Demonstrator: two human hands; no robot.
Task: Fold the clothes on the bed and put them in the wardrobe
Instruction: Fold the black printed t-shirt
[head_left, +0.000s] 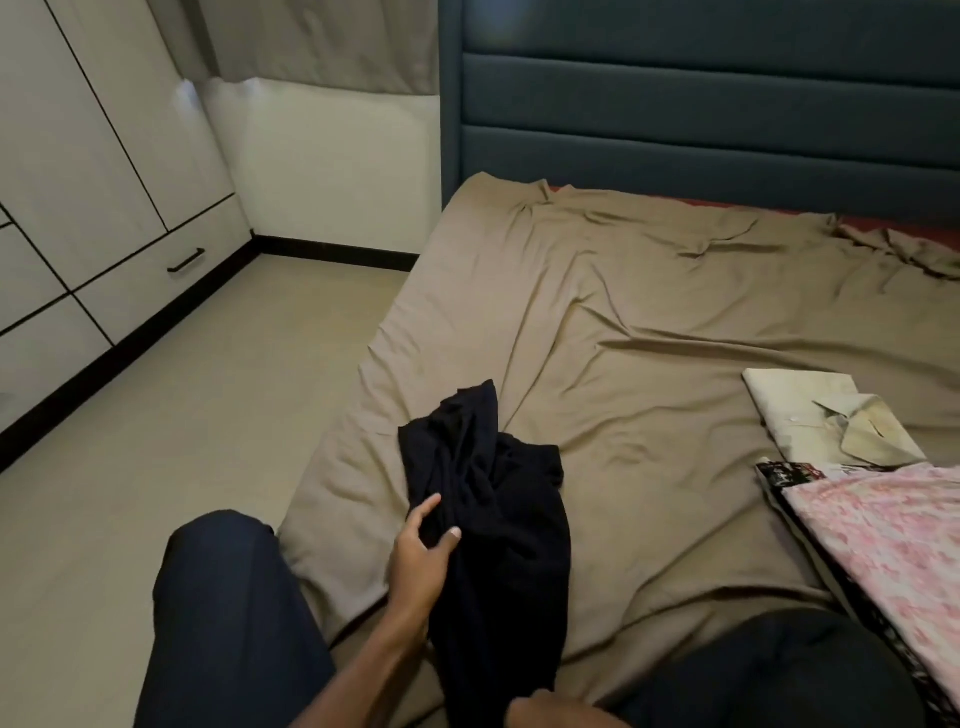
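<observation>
Near the bed's floor-side edge, one black garment (498, 519), unfolded and bunched, lies lengthwise on the tan sheet of the bed (649, 312), its lower end running down to the frame bottom. Left hand (418, 551): against the garment's left side, forefinger and thumb straight and spread on the cloth, other fingers hidden. Right hand (556, 712): only a sliver shows at the bottom edge, beside the garment's lower end; grip cannot be told. The hands are apart. Well to the right on the bed: one folded cream shirt (831, 421), collar up; just beside it a pink patterned cloth (893, 545) over a black printed piece (789, 475). Beyond: blue padded headboard (701, 104); at left, across the floor (182, 415), a white wardrobe (78, 156), doors closed.
</observation>
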